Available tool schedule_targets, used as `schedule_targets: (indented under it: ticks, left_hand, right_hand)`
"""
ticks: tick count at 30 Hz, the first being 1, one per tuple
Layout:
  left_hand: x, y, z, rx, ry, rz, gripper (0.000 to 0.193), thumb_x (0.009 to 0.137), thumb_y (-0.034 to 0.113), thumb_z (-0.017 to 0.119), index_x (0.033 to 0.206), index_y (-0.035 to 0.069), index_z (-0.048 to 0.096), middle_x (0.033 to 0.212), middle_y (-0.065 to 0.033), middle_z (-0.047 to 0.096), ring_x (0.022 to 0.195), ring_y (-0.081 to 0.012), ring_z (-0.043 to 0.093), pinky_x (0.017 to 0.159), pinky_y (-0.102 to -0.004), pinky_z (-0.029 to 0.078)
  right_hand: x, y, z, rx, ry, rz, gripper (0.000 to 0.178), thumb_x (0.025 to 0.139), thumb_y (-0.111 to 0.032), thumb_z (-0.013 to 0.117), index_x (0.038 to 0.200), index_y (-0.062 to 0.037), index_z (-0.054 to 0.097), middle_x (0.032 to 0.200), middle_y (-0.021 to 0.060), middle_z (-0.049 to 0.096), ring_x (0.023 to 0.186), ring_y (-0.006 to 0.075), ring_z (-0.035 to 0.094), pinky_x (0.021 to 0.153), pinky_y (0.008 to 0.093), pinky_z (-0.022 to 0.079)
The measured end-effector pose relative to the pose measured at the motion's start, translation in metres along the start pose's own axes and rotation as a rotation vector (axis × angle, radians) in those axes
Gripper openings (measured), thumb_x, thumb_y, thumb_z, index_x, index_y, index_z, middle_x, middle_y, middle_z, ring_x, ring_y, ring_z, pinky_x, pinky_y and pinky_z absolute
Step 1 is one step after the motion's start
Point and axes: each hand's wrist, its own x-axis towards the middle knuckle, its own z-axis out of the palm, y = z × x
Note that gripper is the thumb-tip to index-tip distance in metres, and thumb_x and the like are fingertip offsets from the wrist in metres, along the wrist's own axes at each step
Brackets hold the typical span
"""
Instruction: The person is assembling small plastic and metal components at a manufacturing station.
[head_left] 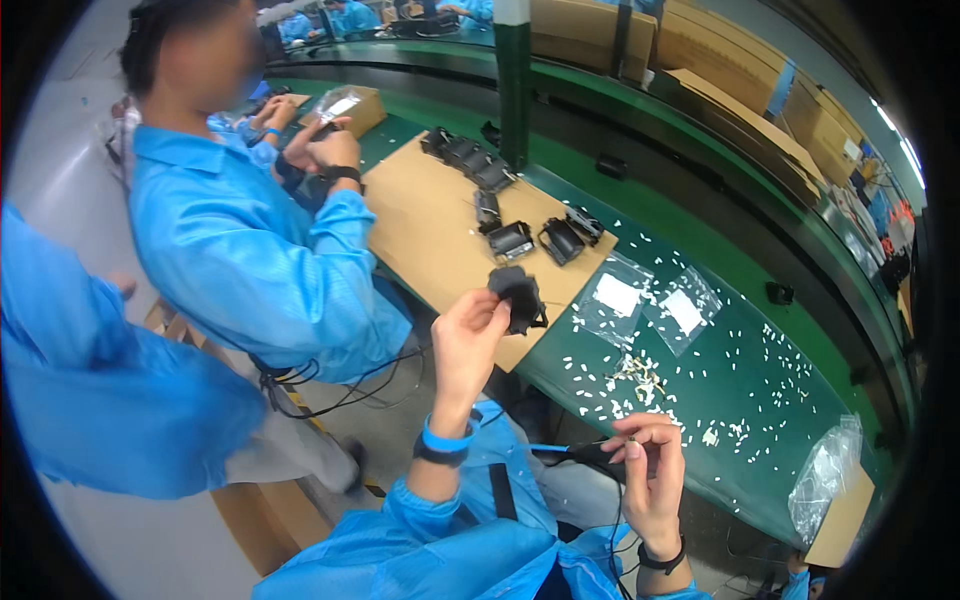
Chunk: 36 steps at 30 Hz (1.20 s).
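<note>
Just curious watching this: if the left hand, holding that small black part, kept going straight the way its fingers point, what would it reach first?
Likely the cardboard sheet, then the black parts lying on it beyond the held black part. The left hand points up and away; depth is hard to judge.

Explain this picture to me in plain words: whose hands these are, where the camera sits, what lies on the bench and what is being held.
No machine here: a head-worn fisheye camera looks down at the wearer's own hands, so straight edges bend. The left hand lifts a small black part. The right hand pinches a dark slim tool with a blue cord. On the green bench lie a cardboard sheet carrying more black parts, two clear bags and scattered white bits. A co-worker in a blue coat works to the left.
</note>
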Motion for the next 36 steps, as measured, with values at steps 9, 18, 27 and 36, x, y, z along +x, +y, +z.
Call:
schedule_targets:
  ticks: [9,18,27,36]
  left_hand:
    - [-0.06,0.023,0.031,0.515,0.139,0.894,0.034,0.069,-0.017,0.069,0.097,0.002,0.071,0.096,-0.0143,0.066,0.086,-0.0288,0.067,0.07,-0.0338,0.056]
    - [-0.072,0.009,0.043,0.343,0.156,1.109,0.039,0.078,-0.016,0.062,0.11,0.006,0.058,0.1,-0.0125,0.051,0.082,-0.028,0.062,0.069,-0.0328,0.058]
    - [-0.094,0.005,0.058,0.408,0.165,0.82,0.039,0.069,-0.014,0.076,0.102,0.005,0.068,0.102,-0.0085,0.053,0.1,-0.0266,0.063,0.082,-0.0331,0.058]
    - [-0.092,0.0,0.063,0.409,0.122,0.955,0.047,0.078,-0.008,0.068,0.12,0.009,0.056,0.095,-0.0059,0.067,0.09,-0.0256,0.058,0.075,-0.0366,0.049]
  right_hand:
    - [0.02,-0.008,0.021,0.463,0.028,-0.016,0.01,0.106,-0.01,0.036,0.109,-0.0027,0.03,0.139,0.0367,0.042,0.095,0.0346,0.071,0.072,0.0374,0.061]
    - [0.036,0.006,-0.001,0.54,-0.043,0.183,0.008,0.107,-0.011,0.033,0.107,-0.0054,0.028,0.136,0.0373,0.047,0.097,0.0329,0.07,0.079,0.0366,0.06]
    - [0.021,0.022,-0.011,0.436,0.025,0.004,0.009,0.106,-0.011,0.035,0.106,-0.0048,0.029,0.122,0.0368,0.059,0.109,0.0365,0.064,0.096,0.0472,0.051]
    - [0.018,0.025,-0.016,0.329,0.012,-0.103,0.012,0.107,-0.014,0.036,0.104,-0.0048,0.029,0.109,0.0324,0.066,0.101,0.0345,0.066,0.094,0.0461,0.05]
